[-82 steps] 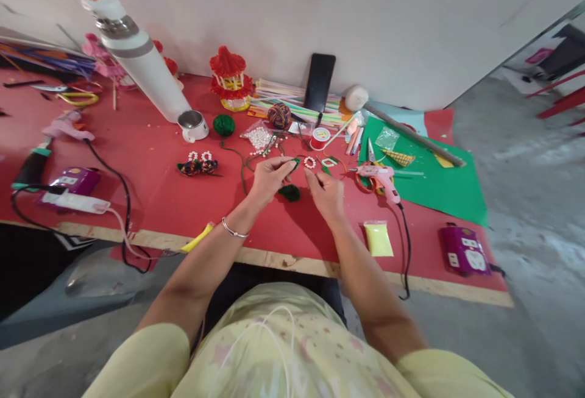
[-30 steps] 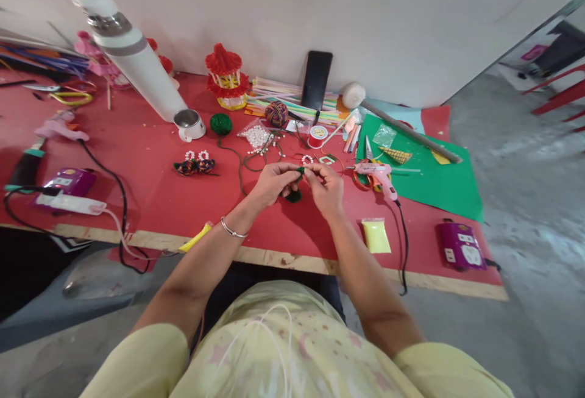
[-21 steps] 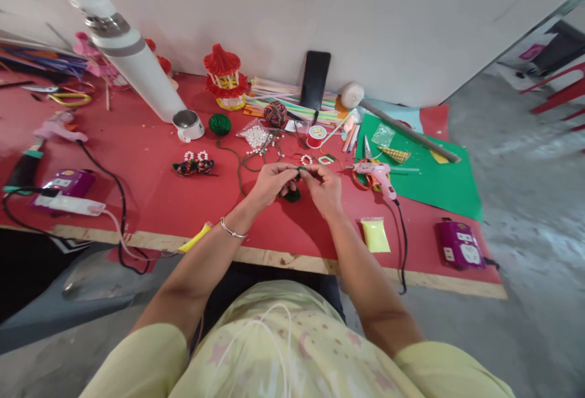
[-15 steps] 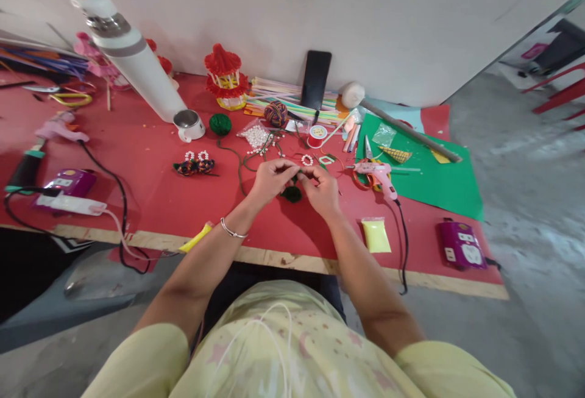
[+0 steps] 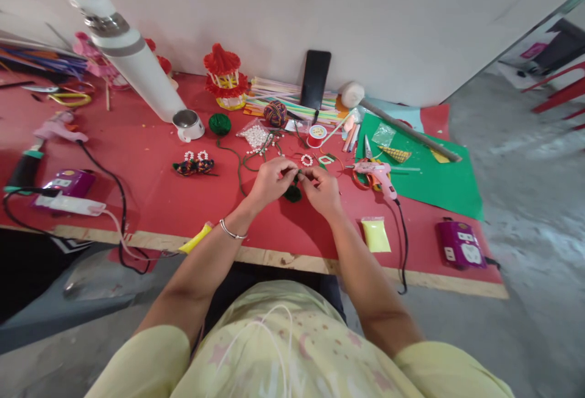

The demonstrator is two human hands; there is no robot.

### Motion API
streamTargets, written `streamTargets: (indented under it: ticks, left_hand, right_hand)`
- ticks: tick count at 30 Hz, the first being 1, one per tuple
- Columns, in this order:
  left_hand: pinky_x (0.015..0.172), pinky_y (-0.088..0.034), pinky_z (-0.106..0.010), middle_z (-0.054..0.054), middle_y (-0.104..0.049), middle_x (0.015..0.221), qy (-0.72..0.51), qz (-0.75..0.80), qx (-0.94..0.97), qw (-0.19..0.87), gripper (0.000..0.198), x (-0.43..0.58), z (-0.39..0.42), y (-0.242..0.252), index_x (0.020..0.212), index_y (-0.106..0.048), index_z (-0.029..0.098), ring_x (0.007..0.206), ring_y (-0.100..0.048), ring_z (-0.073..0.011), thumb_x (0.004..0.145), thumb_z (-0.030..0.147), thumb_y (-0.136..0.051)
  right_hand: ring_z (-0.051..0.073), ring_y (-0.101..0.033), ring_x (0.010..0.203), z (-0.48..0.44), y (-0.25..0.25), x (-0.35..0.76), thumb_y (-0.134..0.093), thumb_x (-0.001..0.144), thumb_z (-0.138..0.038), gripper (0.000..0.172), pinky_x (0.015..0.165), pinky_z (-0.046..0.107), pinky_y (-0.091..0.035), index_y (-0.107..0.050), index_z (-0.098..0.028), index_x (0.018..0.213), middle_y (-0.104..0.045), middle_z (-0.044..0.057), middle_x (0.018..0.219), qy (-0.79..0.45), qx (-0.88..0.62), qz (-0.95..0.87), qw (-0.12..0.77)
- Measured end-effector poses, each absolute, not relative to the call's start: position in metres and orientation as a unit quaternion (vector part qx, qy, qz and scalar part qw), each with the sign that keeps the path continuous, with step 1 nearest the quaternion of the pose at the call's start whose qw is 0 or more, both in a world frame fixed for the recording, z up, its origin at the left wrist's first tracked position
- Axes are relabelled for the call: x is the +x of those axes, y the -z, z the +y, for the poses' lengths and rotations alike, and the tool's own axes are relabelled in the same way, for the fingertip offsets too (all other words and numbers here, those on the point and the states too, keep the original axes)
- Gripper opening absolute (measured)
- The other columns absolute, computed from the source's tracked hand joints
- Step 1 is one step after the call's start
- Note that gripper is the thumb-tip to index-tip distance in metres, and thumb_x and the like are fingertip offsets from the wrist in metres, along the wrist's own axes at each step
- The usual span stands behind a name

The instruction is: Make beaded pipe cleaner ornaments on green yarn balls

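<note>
Left hand (image 5: 273,181) and right hand (image 5: 322,189) pinch green yarn (image 5: 298,175) at fingertips, above red table (image 5: 155,200); dark green tuft (image 5: 293,194) just below. Loose pinch could let yarn slip. Knuckle brush could shift 1 bead ring (image 5: 306,159) just beyond. Forearm snagging overhanging cord (image 5: 405,239) could drag glue gun (image 5: 377,172).

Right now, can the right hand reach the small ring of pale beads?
Probably yes: the bead ring lies just ahead, nothing visible between, though the right hand seems busy with dark green yarn.

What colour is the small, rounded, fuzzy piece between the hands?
The rounded fuzzy piece is dark green (head view).
</note>
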State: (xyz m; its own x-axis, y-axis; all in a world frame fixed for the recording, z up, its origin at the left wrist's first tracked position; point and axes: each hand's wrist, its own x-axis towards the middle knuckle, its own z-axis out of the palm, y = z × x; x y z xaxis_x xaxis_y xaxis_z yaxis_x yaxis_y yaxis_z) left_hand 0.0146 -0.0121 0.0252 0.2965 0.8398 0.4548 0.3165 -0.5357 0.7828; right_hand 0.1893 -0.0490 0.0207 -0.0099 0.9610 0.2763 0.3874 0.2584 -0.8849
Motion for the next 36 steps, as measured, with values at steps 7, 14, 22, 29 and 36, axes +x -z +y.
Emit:
streamTargets:
  ticks: [7,14,22,29,36]
  left_hand:
    - [0.075,-0.05,-0.027,-0.006,-0.074,0.089,-0.413,0.345,0.79,0.294,0.014,0.01,-0.01,-0.025,0.093,-0.074,0.018,0.084,-0.067,-0.0165,0.095,0.021,-0.061]
    - [0.07,-0.048,-0.027,-0.005,-0.072,0.08,-0.459,0.378,0.74,0.315,0.016,0.016,-0.014,-0.027,0.084,-0.073,0.018,0.077,-0.066,-0.0159,0.093,0.024,-0.061]
    - [0.073,-0.049,-0.029,-0.005,-0.073,0.08,-0.487,0.405,0.708,0.312,0.021,0.022,-0.021,-0.03,0.08,-0.073,0.019,0.076,-0.065,-0.0161,0.094,0.029,-0.06]
    - [0.077,-0.05,-0.029,-0.005,-0.073,0.082,-0.499,0.419,0.702,0.286,0.021,0.025,-0.023,-0.027,0.081,-0.072,0.019,0.078,-0.064,-0.0163,0.094,0.029,-0.059]
    - [0.075,-0.05,-0.029,-0.005,-0.072,0.081,-0.516,0.403,0.714,0.251,0.022,0.028,-0.025,-0.025,0.081,-0.07,0.02,0.077,-0.064,-0.0165,0.096,0.03,-0.057]
  right_hand:
    - [0.017,-0.062,0.076,-0.049,-0.023,0.193,-0.064,0.09,-0.035,0.017,0.068,0.029,-0.048,-0.071,-0.02,0.086,-0.07,0.003,0.082,-0.283,-0.533,-0.662,0.444]
    - [0.017,-0.062,0.078,-0.055,-0.029,0.188,-0.064,0.092,-0.042,0.024,0.065,0.026,-0.046,-0.073,-0.02,0.091,-0.07,0.003,0.086,-0.344,-0.521,-0.621,0.474]
    - [0.016,-0.061,0.078,-0.056,-0.027,0.18,-0.061,0.092,-0.044,0.026,0.066,0.026,-0.047,-0.071,-0.02,0.092,-0.068,0.003,0.085,-0.379,-0.52,-0.579,0.502]
    - [0.012,-0.051,0.062,-0.055,-0.023,0.177,-0.069,0.087,-0.052,0.03,0.057,0.024,-0.044,-0.069,-0.021,0.091,-0.061,-0.002,0.075,-0.449,-0.516,-0.515,0.516]
    - [0.011,-0.048,0.059,-0.053,-0.017,0.173,-0.073,0.081,-0.057,0.036,0.05,0.022,-0.041,-0.069,-0.022,0.088,-0.057,-0.003,0.07,-0.499,-0.508,-0.443,0.545]
